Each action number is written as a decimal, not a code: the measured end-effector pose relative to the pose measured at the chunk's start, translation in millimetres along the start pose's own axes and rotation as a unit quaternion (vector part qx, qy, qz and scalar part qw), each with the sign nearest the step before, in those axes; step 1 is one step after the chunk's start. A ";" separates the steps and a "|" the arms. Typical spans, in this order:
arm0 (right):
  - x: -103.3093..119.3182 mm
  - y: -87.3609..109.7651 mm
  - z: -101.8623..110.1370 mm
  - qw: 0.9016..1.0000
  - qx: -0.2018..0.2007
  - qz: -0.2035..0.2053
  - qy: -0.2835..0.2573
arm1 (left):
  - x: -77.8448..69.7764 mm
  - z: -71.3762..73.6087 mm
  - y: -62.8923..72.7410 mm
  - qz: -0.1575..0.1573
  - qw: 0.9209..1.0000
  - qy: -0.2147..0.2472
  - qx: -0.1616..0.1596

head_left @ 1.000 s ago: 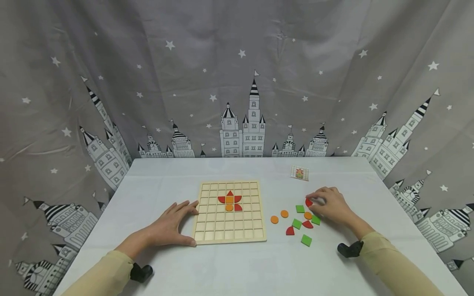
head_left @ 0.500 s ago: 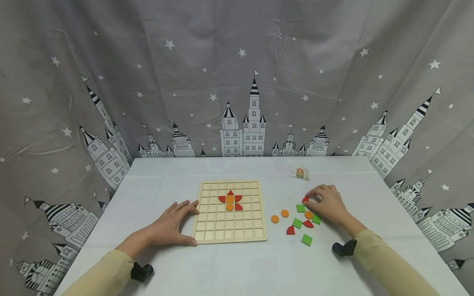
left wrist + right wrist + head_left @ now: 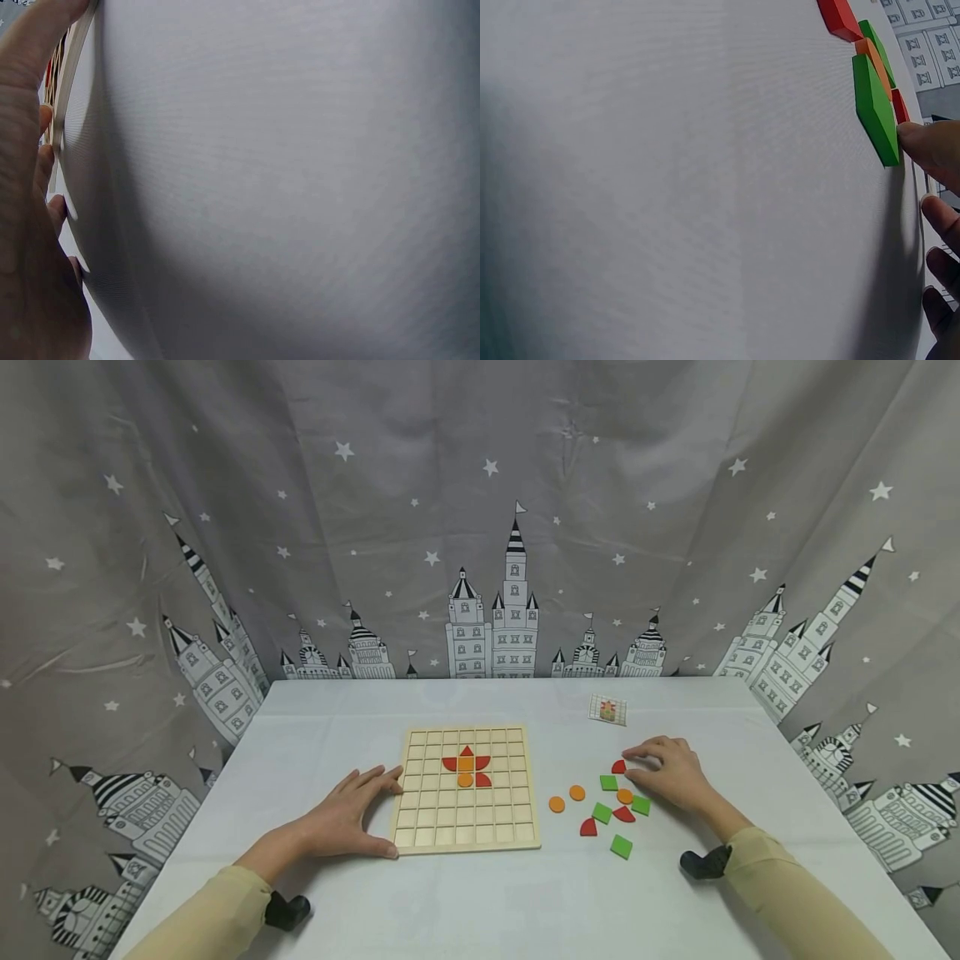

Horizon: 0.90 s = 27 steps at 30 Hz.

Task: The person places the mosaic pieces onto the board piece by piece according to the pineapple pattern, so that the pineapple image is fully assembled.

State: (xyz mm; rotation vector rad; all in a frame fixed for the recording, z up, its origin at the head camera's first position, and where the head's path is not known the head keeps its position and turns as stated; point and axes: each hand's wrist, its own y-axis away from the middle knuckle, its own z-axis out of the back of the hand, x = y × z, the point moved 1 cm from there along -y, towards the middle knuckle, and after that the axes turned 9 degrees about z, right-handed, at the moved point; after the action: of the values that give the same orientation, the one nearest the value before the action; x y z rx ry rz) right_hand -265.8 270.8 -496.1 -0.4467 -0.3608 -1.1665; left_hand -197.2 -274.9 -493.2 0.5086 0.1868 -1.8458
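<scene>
A pale wooden grid board (image 3: 427, 818) lies flat, with red and orange pieces set in its upper middle cells. My left hand (image 3: 341, 817) rests at the board's left edge, thumb at the near corner and fingers spread along the side; the left wrist view shows the board's edge (image 3: 75, 67) beside it. At the right, my right hand (image 3: 671, 774) has thumb and index finger parted just beside a red quarter-circle piece (image 3: 618, 767), which lies on the table left of the fingertips. In the right wrist view, a green square (image 3: 874, 112) lies near the thumb.
Loose pieces lie between board and right hand: green squares (image 3: 621, 847), orange discs (image 3: 557, 804) and red quarter-circles (image 3: 588, 827). A small pattern card (image 3: 607, 710) lies farther back on the white table (image 3: 480, 902). A grey castle-print curtain (image 3: 375, 527) hangs behind.
The red quarter-circle has shifted slightly left from where the right fingers held it. Those fingers have since parted and drawn back right. My left hand and the board stay put.
</scene>
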 end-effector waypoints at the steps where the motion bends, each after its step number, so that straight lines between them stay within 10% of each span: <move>1: 0.2 -0.1 0.3 1.000 0.001 0.002 -0.001 | 0.1 -0.2 -0.1 0.000 1.000 0.000 0.000; 27: 0.4 -1.0 -1.4 1.000 -0.012 0.018 -0.004 | -1.4 0.5 0.8 0.001 1.000 -0.002 -0.001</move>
State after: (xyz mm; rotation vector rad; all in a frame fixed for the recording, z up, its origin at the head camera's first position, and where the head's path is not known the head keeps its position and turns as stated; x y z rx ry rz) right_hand -266.6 269.4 -496.9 -0.4773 -0.3438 -1.1357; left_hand -196.2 -274.1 -492.0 0.5044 0.1854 -1.8435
